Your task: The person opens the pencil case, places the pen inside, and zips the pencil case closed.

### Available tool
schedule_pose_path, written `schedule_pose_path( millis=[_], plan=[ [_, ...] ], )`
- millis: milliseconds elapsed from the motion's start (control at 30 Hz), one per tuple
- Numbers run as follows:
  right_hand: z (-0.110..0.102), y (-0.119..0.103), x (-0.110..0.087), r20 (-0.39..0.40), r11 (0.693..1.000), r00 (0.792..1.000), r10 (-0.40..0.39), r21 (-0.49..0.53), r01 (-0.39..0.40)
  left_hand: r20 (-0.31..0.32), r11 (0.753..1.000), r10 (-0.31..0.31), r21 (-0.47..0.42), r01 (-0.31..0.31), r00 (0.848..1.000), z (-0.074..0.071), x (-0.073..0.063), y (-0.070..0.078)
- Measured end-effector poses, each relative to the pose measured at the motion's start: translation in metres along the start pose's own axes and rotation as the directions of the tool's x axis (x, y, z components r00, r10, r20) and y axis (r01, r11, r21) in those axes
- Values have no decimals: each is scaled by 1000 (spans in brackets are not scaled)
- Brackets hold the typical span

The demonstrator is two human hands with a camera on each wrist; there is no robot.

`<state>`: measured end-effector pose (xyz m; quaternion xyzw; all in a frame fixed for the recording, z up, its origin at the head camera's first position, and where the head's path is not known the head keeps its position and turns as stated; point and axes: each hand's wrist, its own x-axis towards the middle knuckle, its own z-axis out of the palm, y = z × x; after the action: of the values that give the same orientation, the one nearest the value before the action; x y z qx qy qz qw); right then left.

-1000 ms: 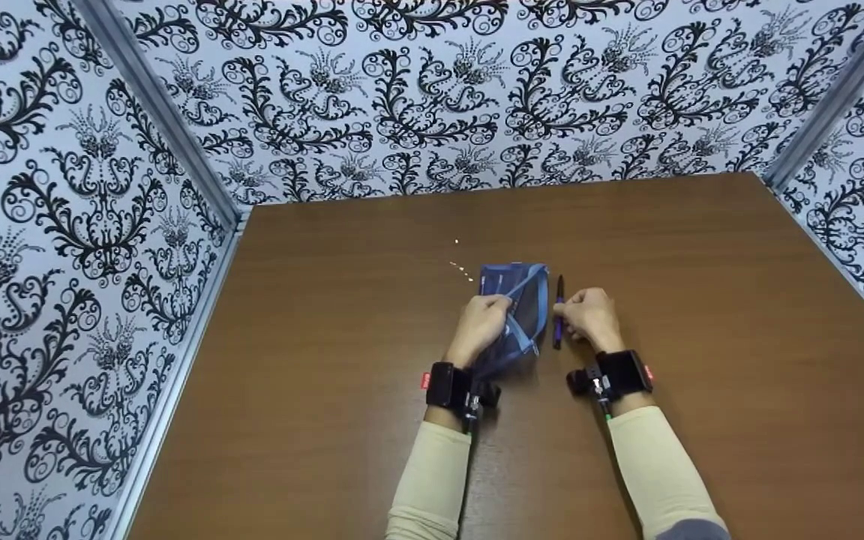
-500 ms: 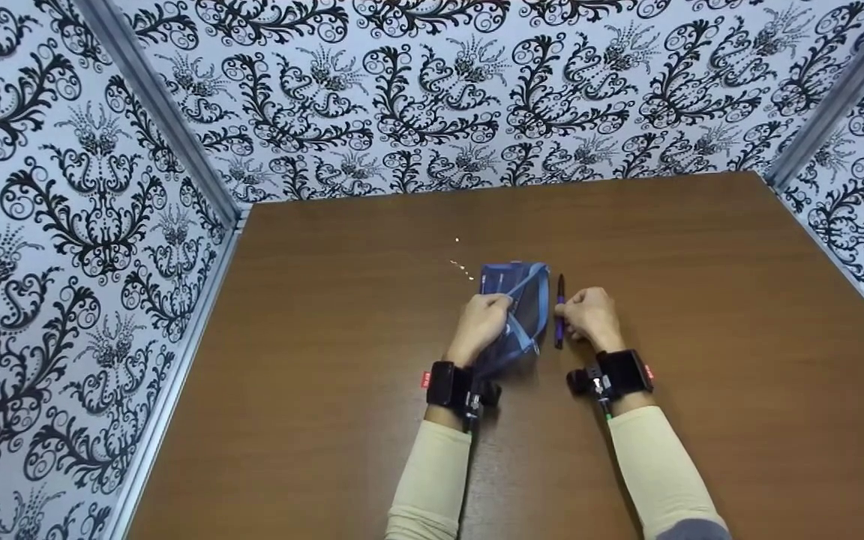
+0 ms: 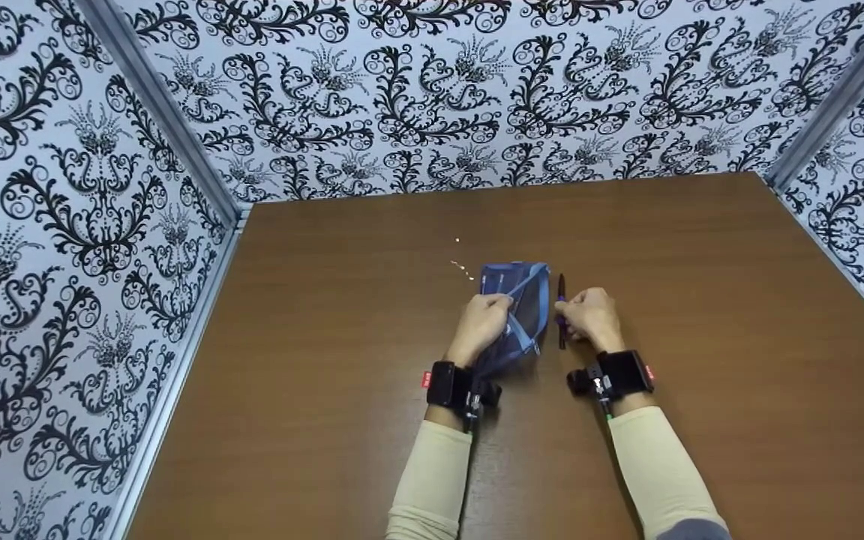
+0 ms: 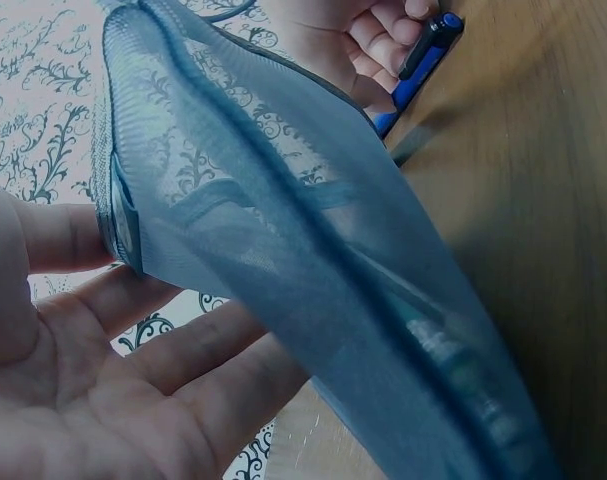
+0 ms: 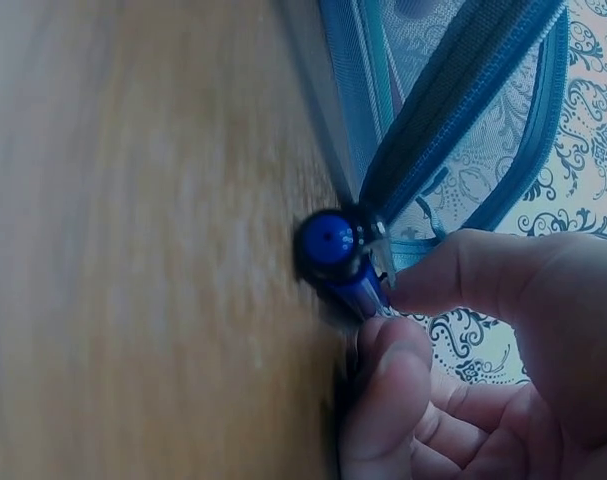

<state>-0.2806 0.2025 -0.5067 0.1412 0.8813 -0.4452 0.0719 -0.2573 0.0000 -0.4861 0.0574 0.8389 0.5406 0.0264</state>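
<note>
In the head view my left hand holds a blue mesh zip pouch by its side, thumb on top. Its zip-edged mouth gapes toward the right hand; the zip tape shows in the right wrist view. Through the mesh, a faint greenish shape with pale marks appears low in the pouch. My right hand pinches a blue and dark pen between thumb and fingers, just right of the pouch mouth. The pen's blue round end faces the right wrist camera, close to the tabletop.
The brown wooden table stretches around both hands. Small pale specks lie on it, left of the pouch. Black-and-white patterned panels rise at the back and sides, with grey metal posts at the corners.
The pen has shifted very slightly to the right and turned a little in the right hand's pinch. The left hand and the pouch stay in place.
</note>
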Motion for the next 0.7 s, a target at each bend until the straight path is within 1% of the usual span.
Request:
schedule_pose_path(
  millis=[133,333,600,700],
  plan=[
    [0,0,0,-11,1000,1000,3,-16,-3,3,1000,-17,-7,17,1000,-1,-1,1],
    [-1,-1,-2,-20,999,1000,-5,-50,4,17,1000,-23,-18,24,1000,-1,-1,1],
    [-2,-2,-1,-10,994,1000,1,-106,-2,21,999,-25,-25,26,999,-2,-1,0],
    [-2,-2,-1,8,994,1000,5,-112,-4,23,999,-31,-37,32,999,-2,-1,-1]
  ],
)
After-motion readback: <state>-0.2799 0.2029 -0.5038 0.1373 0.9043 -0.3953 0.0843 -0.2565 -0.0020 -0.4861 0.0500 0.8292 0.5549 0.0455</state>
